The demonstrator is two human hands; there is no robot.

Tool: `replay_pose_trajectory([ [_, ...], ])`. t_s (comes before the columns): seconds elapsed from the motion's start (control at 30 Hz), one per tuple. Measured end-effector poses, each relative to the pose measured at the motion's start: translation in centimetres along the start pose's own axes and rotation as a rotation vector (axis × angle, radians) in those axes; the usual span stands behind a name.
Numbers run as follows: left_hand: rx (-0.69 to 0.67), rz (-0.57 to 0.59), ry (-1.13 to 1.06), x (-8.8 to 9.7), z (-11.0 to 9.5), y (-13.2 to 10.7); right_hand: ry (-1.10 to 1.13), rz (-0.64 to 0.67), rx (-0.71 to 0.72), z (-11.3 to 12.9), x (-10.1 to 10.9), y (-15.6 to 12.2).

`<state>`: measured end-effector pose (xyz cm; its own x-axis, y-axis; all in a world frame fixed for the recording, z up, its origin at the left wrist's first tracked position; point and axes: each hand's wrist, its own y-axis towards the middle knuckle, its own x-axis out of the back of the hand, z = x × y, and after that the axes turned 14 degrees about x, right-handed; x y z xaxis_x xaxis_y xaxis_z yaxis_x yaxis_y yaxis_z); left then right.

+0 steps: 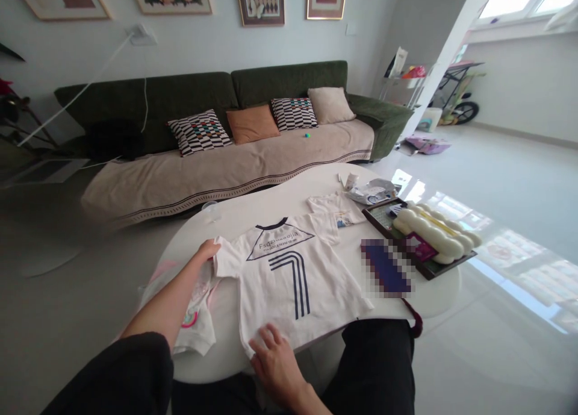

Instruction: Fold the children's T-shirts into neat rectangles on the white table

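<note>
Pinching the sleeve (pixel 227 259), the left hand (pixel 208 250) is clamped on cloth; the right hand (pixel 277 367) meets the near hem (pixel 323 323), though whether it grips cannot be told. The shirt (pixel 280 288) lies at the table's (pixel 271 202) near edge, already spread almost flat, no part turned over; sleeve and hem seem left unsettled. A top (pixel 196 336) lies at the table's left.

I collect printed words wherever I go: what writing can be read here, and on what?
"7", large and striped: the front white shirt.
"Fsqz…aojia", middle letters unclear: above that 7.
Line beneath it: too small to read.
Print on the shirt behind: too small.
Silver packet: print unreadable.
Purple label on the white pack: unreadable.
Blue thing: pixelated, nothing legible.
</note>
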<state>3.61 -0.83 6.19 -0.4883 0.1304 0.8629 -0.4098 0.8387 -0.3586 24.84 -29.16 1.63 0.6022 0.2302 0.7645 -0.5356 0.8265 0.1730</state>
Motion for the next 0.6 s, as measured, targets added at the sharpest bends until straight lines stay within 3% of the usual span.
replay_pose_trajectory([
  [0.07,0.015,-0.025,-0.001,-0.2,0.5,-0.3,0.034,-0.069,-0.049,0.1,-0.6,0.2],
  [0.17,0.019,-0.044,-0.033,0.1,-0.4,-0.4,0.218,-0.222,-0.095,0.1,0.5,0.1],
  [0.33,-0.051,0.028,-0.131,0.2,-5.9,-0.6,0.514,-0.441,-0.312,-1.5,3.2,-1.6],
  [0.43,-0.121,0.132,-0.188,-2.0,-10.5,-1.1,0.557,-0.535,-0.434,-3.6,3.1,-3.1],
  [0.53,-0.182,0.196,-0.222,-6.1,-14.3,-2.1,0.584,-0.568,-0.511,-5.3,2.3,-4.3],
  [0.6,-0.22,0.191,-0.238,-8.9,-15.8,-2.8,0.593,-0.569,-0.537,-6.0,1.7,-4.7],
])
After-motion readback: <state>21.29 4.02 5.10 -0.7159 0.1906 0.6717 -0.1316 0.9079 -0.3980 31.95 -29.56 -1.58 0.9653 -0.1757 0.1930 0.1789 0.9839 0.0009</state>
